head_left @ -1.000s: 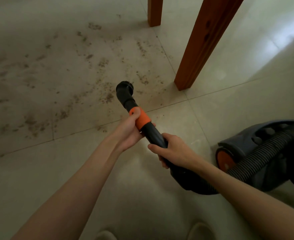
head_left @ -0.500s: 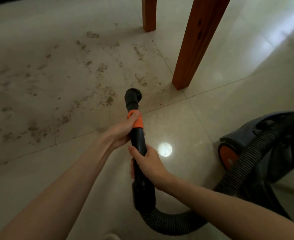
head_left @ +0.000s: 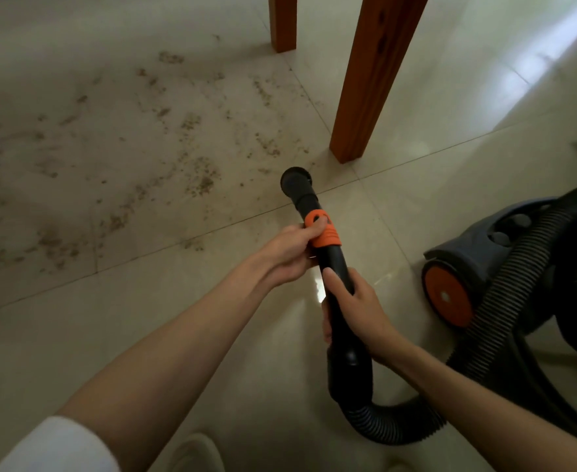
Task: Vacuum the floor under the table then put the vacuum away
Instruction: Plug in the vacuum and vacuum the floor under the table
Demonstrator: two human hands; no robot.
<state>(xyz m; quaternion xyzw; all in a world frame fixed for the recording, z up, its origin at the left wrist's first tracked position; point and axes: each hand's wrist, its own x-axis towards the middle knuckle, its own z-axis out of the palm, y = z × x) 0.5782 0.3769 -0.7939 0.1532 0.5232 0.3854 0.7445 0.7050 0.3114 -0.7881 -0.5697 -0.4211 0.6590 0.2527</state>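
Note:
I hold a black vacuum wand pointed forward over the tiled floor. Its round brush nozzle hovers near the foot of a wooden table leg. My left hand grips the wand at its orange collar, thumb on the collar. My right hand grips the black handle lower down. A ribbed black hose curves from the handle to the grey canister vacuum with an orange wheel at the right. Brown crumbs and dirt are scattered over the floor to the left of the nozzle.
A second wooden table leg stands farther back. Pale tiles stretch around me, with bright window glare at the upper right. The tips of my light slippers show at the bottom edge.
The wand has swung from pointing left-forward to pointing more straight ahead, and its nozzle has shifted right, closer to the near table leg. Both hands keep their hold.

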